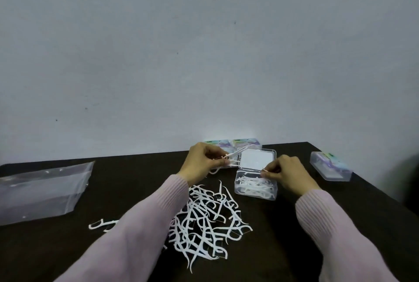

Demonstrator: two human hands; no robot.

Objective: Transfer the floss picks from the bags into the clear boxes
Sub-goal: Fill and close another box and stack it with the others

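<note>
At the left edge of the frame an empty clear bag lies flat on the dark tabletop. Below centre, a loose heap of white floss picks spreads over the tabletop, partly under the left forearm in its pink ribbed sleeve, which reaches up from the lower left. The left hand is raised just above the tabletop, fingers curled, its grip closed on a small bunch of picks that point right toward the open box. Right of centre, the open clear box holds picks, its lid standing up behind it. The right hand hovers over the box's right rim, thumb and forefinger pinched on one pick's tip. Closed boxes sit behind, against the wall, and another lies at the far right.
</note>
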